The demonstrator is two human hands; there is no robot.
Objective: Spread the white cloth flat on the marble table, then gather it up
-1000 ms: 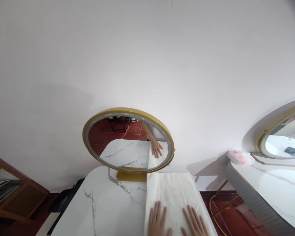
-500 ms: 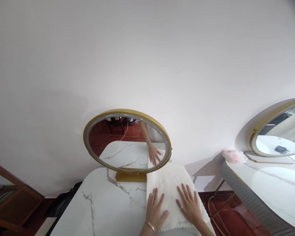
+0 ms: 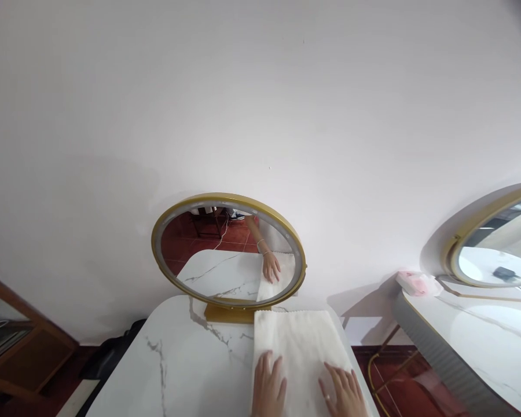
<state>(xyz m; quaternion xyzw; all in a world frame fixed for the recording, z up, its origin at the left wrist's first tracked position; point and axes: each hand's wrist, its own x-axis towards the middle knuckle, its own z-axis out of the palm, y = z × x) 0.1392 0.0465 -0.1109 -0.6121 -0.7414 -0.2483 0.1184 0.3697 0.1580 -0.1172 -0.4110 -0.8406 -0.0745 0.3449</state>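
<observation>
A white cloth (image 3: 301,336) with a scalloped edge lies spread over the right part of a white marble-patterned table (image 3: 191,365). My left hand (image 3: 268,385) rests on the cloth's left side, fingers apart. On its right side lies my right hand (image 3: 344,391), fingers spread, with a ring on one finger. Both hands press flat and grip nothing. Just beyond the cloth stands an oval-looking mirror (image 3: 228,249) with a gold frame and a gold base. It reflects one hand on the cloth.
At the right is a second table (image 3: 473,336) with another gold-framed mirror (image 3: 495,266) and a pink-and-white packet (image 3: 418,284). A wooden cabinet (image 3: 26,347) stands at lower left, near a black item (image 3: 108,353) on the floor. A pale wall (image 3: 260,104) rises behind.
Both hands have slid toward me along with the cloth. Its far edge now lies in front of the mirror, farther from the wall than before.
</observation>
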